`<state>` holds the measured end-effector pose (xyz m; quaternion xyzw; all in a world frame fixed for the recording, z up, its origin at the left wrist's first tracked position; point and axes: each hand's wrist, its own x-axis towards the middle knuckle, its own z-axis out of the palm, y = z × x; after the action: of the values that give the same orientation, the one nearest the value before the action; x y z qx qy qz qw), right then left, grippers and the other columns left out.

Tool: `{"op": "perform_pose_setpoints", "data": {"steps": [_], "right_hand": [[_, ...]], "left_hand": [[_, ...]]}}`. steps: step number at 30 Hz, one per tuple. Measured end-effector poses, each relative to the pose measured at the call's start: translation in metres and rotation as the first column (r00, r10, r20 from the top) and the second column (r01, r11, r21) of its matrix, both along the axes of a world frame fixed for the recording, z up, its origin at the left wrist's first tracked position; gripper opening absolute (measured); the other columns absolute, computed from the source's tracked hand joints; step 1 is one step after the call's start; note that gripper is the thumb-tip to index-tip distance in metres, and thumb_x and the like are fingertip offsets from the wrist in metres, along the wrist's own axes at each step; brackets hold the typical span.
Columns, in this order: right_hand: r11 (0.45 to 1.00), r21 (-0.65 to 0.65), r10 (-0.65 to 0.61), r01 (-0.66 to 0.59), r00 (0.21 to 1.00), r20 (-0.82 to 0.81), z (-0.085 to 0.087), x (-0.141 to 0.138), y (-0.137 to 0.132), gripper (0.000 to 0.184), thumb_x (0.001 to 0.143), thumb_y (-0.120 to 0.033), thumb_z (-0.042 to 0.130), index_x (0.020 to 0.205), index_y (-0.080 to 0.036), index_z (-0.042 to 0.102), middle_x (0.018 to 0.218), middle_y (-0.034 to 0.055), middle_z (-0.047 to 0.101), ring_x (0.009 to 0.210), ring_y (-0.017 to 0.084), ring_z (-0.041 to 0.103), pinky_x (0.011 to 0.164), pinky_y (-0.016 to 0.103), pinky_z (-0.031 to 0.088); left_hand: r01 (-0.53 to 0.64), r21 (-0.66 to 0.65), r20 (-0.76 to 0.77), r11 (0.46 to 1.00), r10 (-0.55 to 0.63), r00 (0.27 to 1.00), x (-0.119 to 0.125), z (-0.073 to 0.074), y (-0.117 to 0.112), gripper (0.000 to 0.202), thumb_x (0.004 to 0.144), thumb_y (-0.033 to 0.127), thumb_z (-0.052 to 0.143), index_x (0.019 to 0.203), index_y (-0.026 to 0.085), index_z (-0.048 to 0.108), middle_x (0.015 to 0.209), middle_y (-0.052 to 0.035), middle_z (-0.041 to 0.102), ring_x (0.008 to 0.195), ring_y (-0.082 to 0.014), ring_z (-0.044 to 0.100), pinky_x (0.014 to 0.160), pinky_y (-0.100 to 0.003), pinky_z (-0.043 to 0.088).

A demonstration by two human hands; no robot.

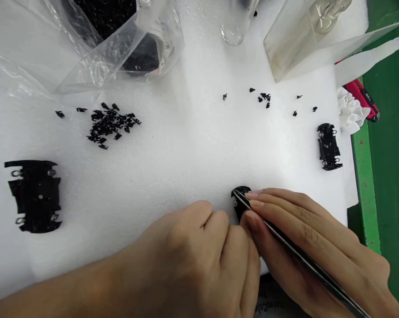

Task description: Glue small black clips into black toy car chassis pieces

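My right hand [305, 238] pinches a pair of metal tweezers [285, 240], whose tips rest on the far end of a small black toy car chassis [241, 190]. Curled into a fist, my left hand [202, 256] grips the near end of that chassis; its fingertips are hidden behind the knuckles. Much of the chassis is covered by both hands. Whether a tiny part sits between the tweezer tips is too small to tell.
White foam covers the work surface [173, 168]. Another chassis lies left [37, 198], one more right [328, 148]. Small black parts are piled left [110, 123] and scattered right [264, 98]. Behind stand a plastic bag [96, 66], a clear tube [232, 33] and a clear box [295, 48].
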<state>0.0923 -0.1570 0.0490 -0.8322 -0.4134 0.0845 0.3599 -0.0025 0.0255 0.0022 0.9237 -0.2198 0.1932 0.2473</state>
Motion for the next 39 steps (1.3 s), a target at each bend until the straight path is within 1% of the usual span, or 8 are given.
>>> {"op": "perform_pose_setpoints", "data": {"steps": [6,13,18,21,27,32,36,39], "right_hand": [[0.989,0.073,-0.126,0.127,0.992,-0.022,-0.015,0.003,-0.002,0.018,0.103,-0.009,0.080,0.116,-0.021,0.084,0.103,0.0030,0.087,0.088,0.022,0.085,0.073,0.034,0.077],[0.992,0.129,-0.003,0.006,1.000,-0.017,-0.017,0.016,-0.004,0.025,0.103,-0.004,0.075,0.122,-0.019,0.084,0.113,0.0042,0.087,0.098,0.024,0.086,0.082,0.035,0.078],[0.988,0.151,0.026,-0.014,0.997,-0.077,-0.020,0.034,-0.010,0.046,0.098,-0.004,0.086,0.136,-0.029,0.084,0.123,0.0024,0.087,0.090,0.025,0.086,0.067,0.036,0.076],[0.989,0.149,-0.002,0.020,0.993,-0.119,-0.021,0.039,-0.010,0.037,0.098,-0.007,0.088,0.130,-0.026,0.085,0.119,0.0025,0.087,0.087,0.023,0.086,0.064,0.032,0.075],[0.990,0.102,0.111,-0.102,0.990,-0.083,-0.015,0.035,-0.014,0.017,0.105,-0.011,0.082,0.119,-0.020,0.084,0.118,0.0041,0.087,0.098,0.024,0.088,0.085,0.031,0.079],[0.990,0.101,0.106,-0.100,0.993,-0.055,-0.015,0.012,-0.021,0.029,0.111,-0.011,0.067,0.133,-0.022,0.082,0.126,0.0043,0.086,0.115,0.028,0.086,0.106,0.041,0.077],[0.997,0.067,0.025,-0.022,0.999,-0.038,-0.018,0.003,-0.021,0.031,0.113,-0.013,0.061,0.130,-0.022,0.085,0.124,0.0057,0.087,0.116,0.029,0.086,0.109,0.041,0.075],[0.995,0.075,0.071,-0.068,0.997,-0.032,-0.019,0.009,-0.021,0.033,0.111,-0.014,0.064,0.135,-0.024,0.084,0.123,0.0052,0.087,0.113,0.030,0.087,0.104,0.041,0.077]], "left_hand": [[-0.003,0.078,0.022,0.997,0.001,1.000,0.001,0.003,0.001,0.008,0.096,0.018,0.076,0.096,0.010,0.075,0.067,0.0014,0.058,0.052,-0.0126,0.041,0.041,-0.031,0.028],[0.015,0.057,0.000,0.998,-0.015,1.000,0.000,0.001,0.002,0.005,0.096,0.012,0.075,0.092,0.010,0.078,0.066,0.0019,0.057,0.052,-0.0125,0.042,0.038,-0.031,0.029],[0.017,0.140,0.067,0.990,-0.027,0.997,-0.005,0.006,0.007,0.022,0.106,0.021,0.073,0.112,0.001,0.081,0.069,-0.0005,0.064,0.052,-0.0159,0.051,0.037,-0.036,0.034],[-0.048,0.156,0.134,0.987,0.027,0.991,-0.007,0.008,0.008,0.024,0.109,0.020,0.067,0.112,0.001,0.080,0.069,-0.0015,0.066,0.051,-0.0185,0.055,0.036,-0.040,0.038],[0.003,0.229,0.137,0.973,-0.036,0.990,-0.004,0.006,0.007,0.020,0.108,0.018,0.068,0.108,0.003,0.081,0.070,-0.0011,0.067,0.052,-0.0180,0.059,0.034,-0.037,0.041],[0.013,0.248,-0.008,0.969,-0.012,1.000,-0.003,0.013,0.001,0.016,0.100,0.015,0.076,0.084,0.017,0.077,0.066,0.0004,0.064,0.051,-0.0195,0.058,0.036,-0.039,0.041],[0.025,0.290,-0.073,0.957,-0.004,0.997,-0.008,0.018,-0.001,0.013,0.098,0.014,0.081,0.086,0.019,0.077,0.066,0.0021,0.064,0.053,-0.0190,0.056,0.039,-0.041,0.042],[0.037,0.337,-0.113,0.941,0.001,0.994,-0.010,0.021,0.000,0.002,0.099,0.012,0.081,0.099,0.015,0.082,0.072,0.0006,0.070,0.056,-0.0190,0.060,0.041,-0.040,0.046]]}}
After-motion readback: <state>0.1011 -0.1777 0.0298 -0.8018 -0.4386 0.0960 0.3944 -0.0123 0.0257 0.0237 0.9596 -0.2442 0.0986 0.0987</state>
